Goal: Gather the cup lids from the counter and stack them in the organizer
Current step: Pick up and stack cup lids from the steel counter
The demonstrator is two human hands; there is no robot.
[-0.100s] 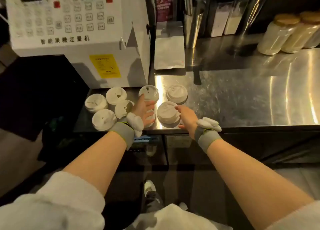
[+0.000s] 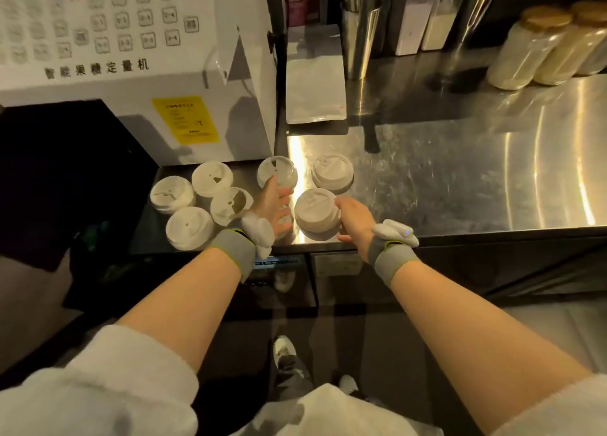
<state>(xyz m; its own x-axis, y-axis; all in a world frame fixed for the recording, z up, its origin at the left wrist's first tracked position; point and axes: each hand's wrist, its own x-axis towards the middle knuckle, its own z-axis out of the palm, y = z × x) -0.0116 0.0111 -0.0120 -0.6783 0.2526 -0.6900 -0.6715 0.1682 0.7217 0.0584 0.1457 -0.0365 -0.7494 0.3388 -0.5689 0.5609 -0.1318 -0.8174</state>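
Several white cup lids lie on the steel counter (image 2: 460,179) near its front left corner. My left hand (image 2: 274,205) lies flat among them, fingers spread, its fingertips touching the far lid (image 2: 279,171) and its palm covering another lid (image 2: 285,220). My right hand (image 2: 354,220) grips the right side of a small stack of lids (image 2: 313,210) at the counter's front edge. Another short stack (image 2: 332,172) sits just behind it. Left of my left hand are more lids (image 2: 189,227), (image 2: 171,195), (image 2: 212,177), (image 2: 230,204). No organizer is in view.
A white dosing machine (image 2: 138,57) with a yellow label stands at the back left. A silver pouch (image 2: 315,83), steel shakers (image 2: 361,34) and jars of pale powder (image 2: 532,51) line the back. The counter drops off just in front of the lids.
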